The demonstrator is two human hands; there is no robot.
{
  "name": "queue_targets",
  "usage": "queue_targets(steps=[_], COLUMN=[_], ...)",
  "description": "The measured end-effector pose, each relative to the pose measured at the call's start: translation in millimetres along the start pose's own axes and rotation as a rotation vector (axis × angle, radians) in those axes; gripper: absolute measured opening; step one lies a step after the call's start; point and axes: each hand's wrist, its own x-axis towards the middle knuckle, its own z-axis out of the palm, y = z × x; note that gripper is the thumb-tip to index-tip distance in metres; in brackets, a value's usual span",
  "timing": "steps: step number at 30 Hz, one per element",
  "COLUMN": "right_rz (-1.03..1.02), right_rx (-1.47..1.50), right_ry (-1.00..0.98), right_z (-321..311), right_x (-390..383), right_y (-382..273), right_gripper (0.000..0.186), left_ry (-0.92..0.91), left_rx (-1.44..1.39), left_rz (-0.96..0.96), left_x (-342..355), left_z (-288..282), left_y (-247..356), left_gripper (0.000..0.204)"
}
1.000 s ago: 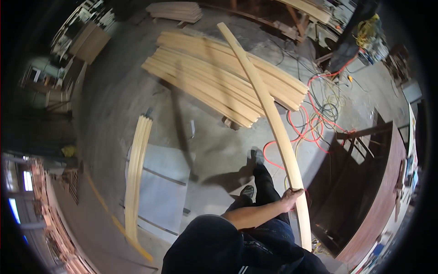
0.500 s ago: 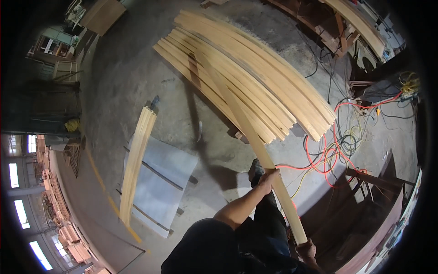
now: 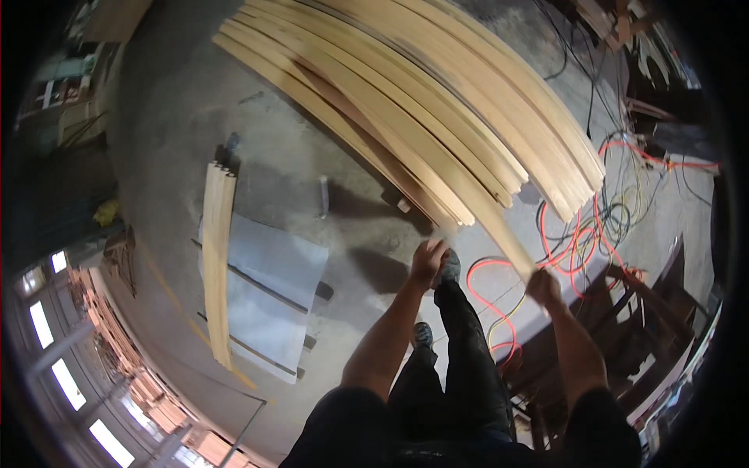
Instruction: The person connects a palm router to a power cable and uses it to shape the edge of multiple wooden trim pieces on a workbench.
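The plank (image 3: 499,234) has swung down and now lies angled over the stack of boards (image 3: 390,101), 1 end poking out, gripped by the right hand (image 3: 544,287). The left hand (image 3: 427,261) has come off it, too blurry to tell if it's holding anything. Stack's probably taking most of the weight.

Windows (image 3: 69,382) are glaring white at eight o'clock, shadows (image 3: 380,270) are darkening the floor (image 3: 168,218), the right hand (image 3: 544,288) is blurring, and fisheye distortion is growing rimward.
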Motion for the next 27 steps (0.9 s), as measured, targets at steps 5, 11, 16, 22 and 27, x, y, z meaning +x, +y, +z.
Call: queue_targets(steps=[5, 11, 16, 22, 27], right_rz=[-0.082, 0.046, -0.010, 0.165, 0.244], right_rx=[-0.090, 0.095, 0.033, 0.128, 0.017], right_ry=[-0.144, 0.027, 0.138, -0.165, -0.458], right_z=[-21.5, 11.9, 45.1, 100.0, 177.1], right_x=[162.5, 266.3, 266.1, 128.7, -5.6], right_y=[-83.5, -122.3, -135.4, -126.8, -160.0], right_gripper=[0.015, 0.052, 0.063, 0.058, 0.060], left_ry=[0.167, 0.294, 0.597, 0.510, 0.492], left_rx=[0.661, 1.050, 0.988, 1.006, 0.876], left_rz=[-0.228, -0.391, -0.467, -0.477, -0.352], left_x=[-166.2, -309.7, -338.9, -329.0, -347.2], left_z=[-93.7, -171.7, -174.4, -241.6, -319.6], left_y=[-132.5, -210.3, -200.0, -157.4, -141.0], left_gripper=[0.048, 0.074, 0.088, 0.085, 0.081])
